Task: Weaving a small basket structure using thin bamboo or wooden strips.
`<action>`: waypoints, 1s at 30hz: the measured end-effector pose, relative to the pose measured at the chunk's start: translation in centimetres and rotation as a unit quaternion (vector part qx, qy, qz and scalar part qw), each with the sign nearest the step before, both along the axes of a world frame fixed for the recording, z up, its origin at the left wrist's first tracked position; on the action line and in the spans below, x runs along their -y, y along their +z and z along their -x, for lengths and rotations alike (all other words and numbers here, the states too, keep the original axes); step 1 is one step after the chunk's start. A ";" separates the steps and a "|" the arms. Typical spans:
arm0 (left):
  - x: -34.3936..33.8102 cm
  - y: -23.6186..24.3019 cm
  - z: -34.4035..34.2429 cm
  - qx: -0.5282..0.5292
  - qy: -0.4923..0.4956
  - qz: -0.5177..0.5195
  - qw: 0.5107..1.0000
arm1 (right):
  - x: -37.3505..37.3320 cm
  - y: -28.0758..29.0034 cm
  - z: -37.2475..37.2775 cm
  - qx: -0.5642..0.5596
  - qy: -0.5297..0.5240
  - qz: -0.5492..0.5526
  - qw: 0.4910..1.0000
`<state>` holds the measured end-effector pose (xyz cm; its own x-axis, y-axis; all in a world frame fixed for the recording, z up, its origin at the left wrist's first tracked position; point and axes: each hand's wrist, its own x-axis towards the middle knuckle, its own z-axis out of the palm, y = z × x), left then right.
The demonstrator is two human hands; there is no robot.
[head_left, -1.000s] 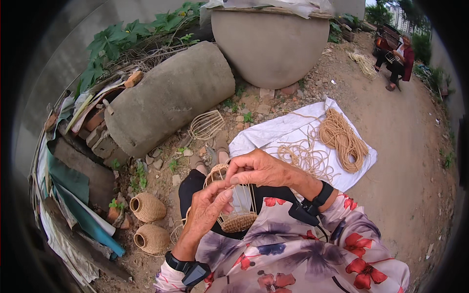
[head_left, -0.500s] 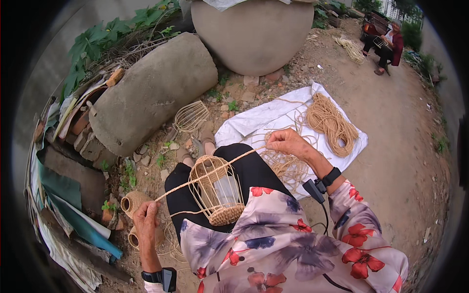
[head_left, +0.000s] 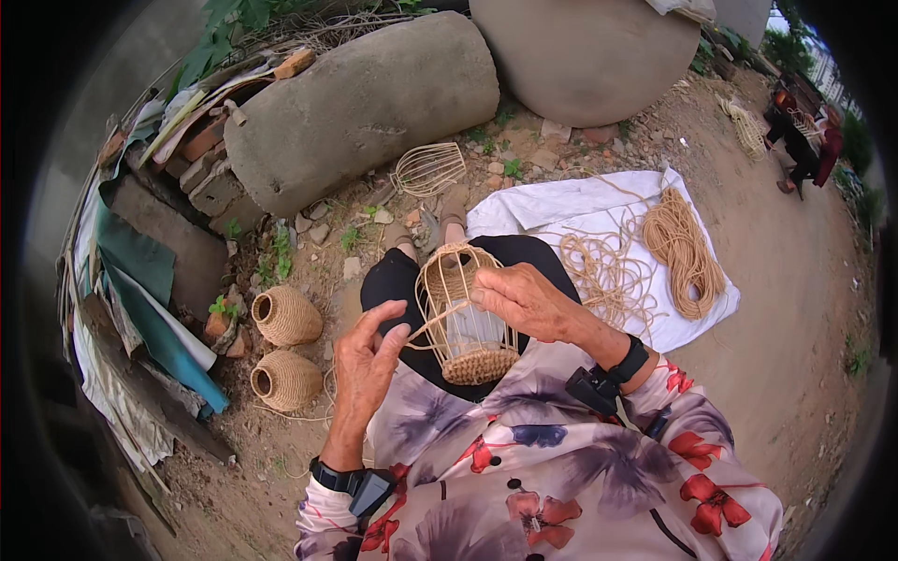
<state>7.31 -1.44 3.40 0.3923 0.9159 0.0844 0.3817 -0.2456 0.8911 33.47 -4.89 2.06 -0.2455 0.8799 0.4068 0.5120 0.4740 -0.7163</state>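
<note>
On my lap rests a small basket frame of pale ribs, with a woven end toward me and a woven band at the far end. My right hand is closed over its right side, fingertips pinching a strand of twine in front of the ribs. The strand slants down left toward my left hand. That hand is held beside the frame, thumb and forefinger apart, the strand's end close to the thumb tip. Whether the strand touches the thumb is unclear.
Two woven twine pots lie on the dirt at left. A white sheet at right bears coiled rope and loose twine. Beyond my feet lies a bare basket frame, near a concrete cylinder. A person sits far right.
My hands have come together from a wide stretch of the twine. My right hand moved in to the basket frame, and my left hand's fingers spread. The view has shifted left.
</note>
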 end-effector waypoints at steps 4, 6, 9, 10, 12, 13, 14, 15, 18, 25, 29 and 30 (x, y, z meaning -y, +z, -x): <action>0.5 -1.2 -3.3 0.091 -0.082 0.077 0.989 | -0.1 0.1 1.6 -0.026 0.014 0.014 0.999; 0.5 -1.7 -3.0 0.079 -0.086 0.081 0.990 | 0.0 -0.1 1.8 -0.039 0.014 0.022 0.999; 0.5 -2.4 -2.7 0.041 -0.075 0.079 0.993 | -0.3 -1.9 1.8 -0.151 -0.030 0.168 0.974; 0.6 -2.6 -2.5 0.019 -0.054 0.075 0.996 | -0.7 -2.5 1.7 -0.152 -0.029 0.169 0.973; 0.3 -3.6 -1.7 0.015 -0.034 0.086 0.996 | -2.0 -3.6 1.1 0.075 -0.174 0.083 0.979; 0.3 -4.2 -1.4 0.012 -0.014 0.101 0.995 | -2.5 -4.8 1.4 0.073 -0.174 0.084 0.979; 0.5 -4.2 -1.2 0.013 -0.005 0.105 0.994 | -3.0 -5.6 2.0 0.122 -0.198 0.038 0.972; 0.7 -4.3 -1.2 0.011 -0.006 0.106 0.994 | -3.3 -6.3 2.5 0.171 -0.222 -0.007 0.960; 1.4 -5.1 -0.8 0.005 0.014 0.118 0.993 | -3.3 -5.4 4.1 0.242 -0.175 0.057 0.953; 1.8 -4.3 0.9 0.027 0.072 0.028 0.997 | -1.9 -9.2 -2.2 -0.183 -0.173 0.153 0.955; 2.6 -3.6 1.3 -0.007 0.064 0.062 0.996 | -1.9 -10.9 -3.5 -0.269 -0.157 0.221 0.924; 2.5 -4.0 1.1 -0.008 0.053 0.059 0.997 | -1.9 -10.6 -3.5 -0.216 -0.158 0.232 0.935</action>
<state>6.18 -3.94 -0.64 0.2934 0.9555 -0.0316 0.4146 -0.0974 0.9048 36.98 -2.95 -8.56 0.1557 0.9872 -0.0352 0.1895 -0.0648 -0.9797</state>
